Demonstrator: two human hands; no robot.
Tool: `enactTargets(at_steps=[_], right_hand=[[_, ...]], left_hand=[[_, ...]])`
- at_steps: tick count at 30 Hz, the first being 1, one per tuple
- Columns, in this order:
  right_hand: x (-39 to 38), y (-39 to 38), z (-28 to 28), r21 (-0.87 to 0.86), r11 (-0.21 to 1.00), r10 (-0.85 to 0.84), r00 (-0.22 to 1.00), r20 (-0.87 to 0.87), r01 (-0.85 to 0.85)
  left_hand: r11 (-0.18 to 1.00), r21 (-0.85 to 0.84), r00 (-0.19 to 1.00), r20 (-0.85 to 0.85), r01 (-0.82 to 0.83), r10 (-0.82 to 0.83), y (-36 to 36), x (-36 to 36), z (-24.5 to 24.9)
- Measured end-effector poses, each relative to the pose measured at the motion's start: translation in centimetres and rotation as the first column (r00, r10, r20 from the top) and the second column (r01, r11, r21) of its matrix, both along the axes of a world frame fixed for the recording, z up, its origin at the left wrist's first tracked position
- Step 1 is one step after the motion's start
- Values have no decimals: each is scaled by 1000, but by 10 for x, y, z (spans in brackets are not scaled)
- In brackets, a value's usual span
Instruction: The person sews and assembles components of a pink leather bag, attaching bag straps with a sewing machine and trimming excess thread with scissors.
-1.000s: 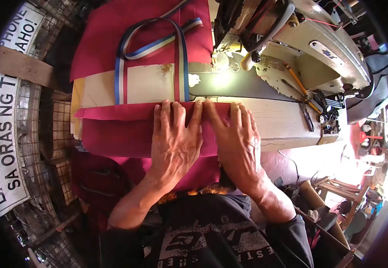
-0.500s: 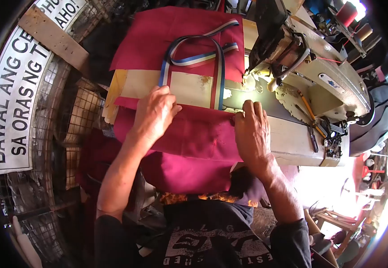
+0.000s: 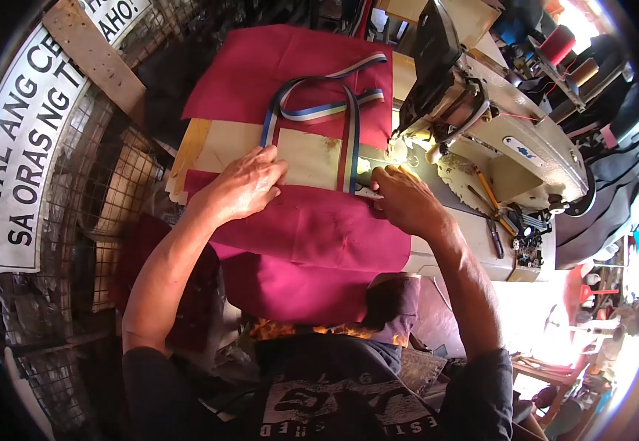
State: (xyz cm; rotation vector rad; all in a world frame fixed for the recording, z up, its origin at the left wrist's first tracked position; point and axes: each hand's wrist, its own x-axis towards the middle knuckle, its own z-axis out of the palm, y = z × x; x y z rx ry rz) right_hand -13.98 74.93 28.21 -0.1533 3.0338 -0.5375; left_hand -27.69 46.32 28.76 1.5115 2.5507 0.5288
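A maroon fabric piece (image 3: 312, 228) drapes over the near edge of the sewing table towards my lap. My left hand (image 3: 249, 185) is closed on its upper edge, beside the left leg of a striped strap (image 3: 352, 140). At the right end of that edge my right hand (image 3: 406, 197) is closed too, fingertips pinching the cloth close to the strap's right leg. A pale, thin metallic-looking thing by those fingertips is too small to make out. The strap loops across the table onto a second maroon piece (image 3: 297, 66).
A sewing machine (image 3: 510, 140) stands at the right, its lamp lit by the needle. Pliers-like and pencil-like tools (image 3: 496, 206) lie on its bed. Thread spools (image 3: 557, 45) stand behind. Wire mesh and a lettered sign (image 3: 22, 154) border the left side.
My right hand has slid left along the fabric edge, nearer the strap, and turned. My left wrist has lowered slightly. The whole view has shifted a little.
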Motion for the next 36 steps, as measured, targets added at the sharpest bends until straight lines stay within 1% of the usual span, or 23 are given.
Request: enactTargets(at_steps=[2,6,9,13,14,15,20,21,22,23,24,25,26,27,28,29,30,31,32,33,34,35,36], right_hand=[[-3,-1,0,25,999,-35,997,69,33],[2,-2,2,35,999,23,994,102,-27],[-1,-1,9,54,992,103,985,140,-111],[15,-12,5,144,979,137,989,50,-143],[23,-16,10,156,975,153,987,46,-159],[29,-21,18,168,970,168,985,42,-173],[32,-48,92,6,880,471,875,115,-475],[19,-58,107,-18,842,540,842,9,-540],[-10,-77,134,67,817,556,813,171,-573],[-40,-97,161,144,770,555,764,328,-621],[-66,-109,188,233,744,589,779,213,-626],[-103,-116,205,310,694,674,738,38,-650],[-102,-121,245,129,830,555,828,-79,-543],[-143,-138,259,394,764,619,754,-219,-511],[-173,-152,286,648,697,651,649,-392,-307],[-194,-156,307,799,600,702,500,-508,-31],[-189,-154,314,736,676,723,226,-653,-33],[-179,-133,311,710,705,708,63,-703,8],[-156,-115,299,694,720,694,-18,-720,-3],[-138,-106,284,674,738,674,-8,-738,-10],[-119,-97,268,654,756,654,3,-756,-16],[-103,-96,243,628,778,626,104,-773,-18],[-87,-95,214,600,800,590,203,-782,-16]], left_hand=[[1000,21,999,42,19,-20,-3,1,-1],[995,85,994,97,50,-58,-14,10,11],[986,136,994,42,95,-102,-19,20,19],[998,21,993,100,67,-68,-30,33,29],[995,-83,994,104,50,-41,-34,36,32],[995,-75,988,141,67,-56,-41,41,34],[992,40,942,310,123,-129,-103,61,77],[998,16,957,283,54,-56,-116,60,104],[1000,1,959,282,-22,21,-131,50,127],[996,-1,978,187,-90,89,-144,37,153],[965,-23,948,181,-261,260,-156,23,181],[937,-5,923,168,-350,346,-173,-1,206],[886,63,868,245,-459,432,-184,-22,235],[908,76,910,87,-411,405,-196,-42,270],[893,94,877,-168,-440,450,-203,-51,340],[918,117,852,-341,-380,396,-196,-35,355],[934,136,781,-517,-329,351,-189,-20,370],[944,159,669,-672,-289,318,-182,-5,385],[964,155,600,-758,-215,256,-172,12,372],[980,145,517,-833,-137,195,-171,25,353],[954,192,578,-762,-228,292,-178,35,320],[904,235,669,-612,-357,423,-164,50,279],[827,267,704,-436,-495,561,-149,66,237]])
